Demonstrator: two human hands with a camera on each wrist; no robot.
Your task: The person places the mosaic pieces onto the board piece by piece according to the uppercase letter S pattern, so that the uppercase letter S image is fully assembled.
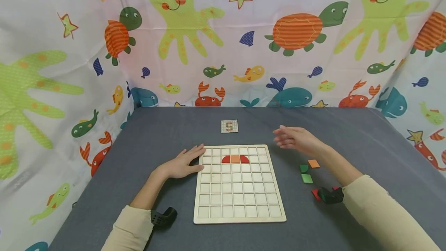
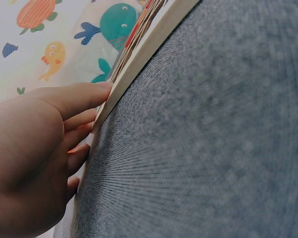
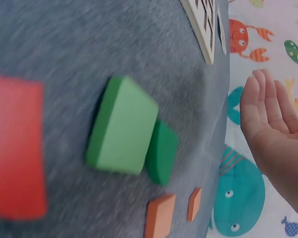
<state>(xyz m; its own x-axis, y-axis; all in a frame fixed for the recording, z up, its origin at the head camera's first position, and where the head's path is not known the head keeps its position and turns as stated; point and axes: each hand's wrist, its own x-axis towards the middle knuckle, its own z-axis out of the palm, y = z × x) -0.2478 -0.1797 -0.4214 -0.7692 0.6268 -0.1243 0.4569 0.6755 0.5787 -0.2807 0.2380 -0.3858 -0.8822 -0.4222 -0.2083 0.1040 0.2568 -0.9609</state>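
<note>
A wooden grid board [image 1: 238, 188] lies on the grey table. In one of its upper rows an orange square [image 1: 235, 159] sits between two red rounded pieces [image 1: 226, 159]. My left hand [image 1: 182, 163] rests at the board's upper left edge, fingers fairly straight; in the left wrist view its thumb [image 2: 89, 96] touches the board's side. To the right of the board, my right hand [image 1: 292, 138] is raised over the table and holds nothing, its fingers loosely bent together. A small card [image 1: 229, 126] with a grid and a letter-like figure lies behind the board.
Loose pieces lie right of the board below my right forearm: a light green square [image 1: 307, 178], a dark green rounded piece [image 1: 304, 169], an orange square [image 1: 313, 164] and red pieces [image 1: 316, 194], partly hidden. A sea-animal curtain [image 1: 258, 76] hangs behind the table.
</note>
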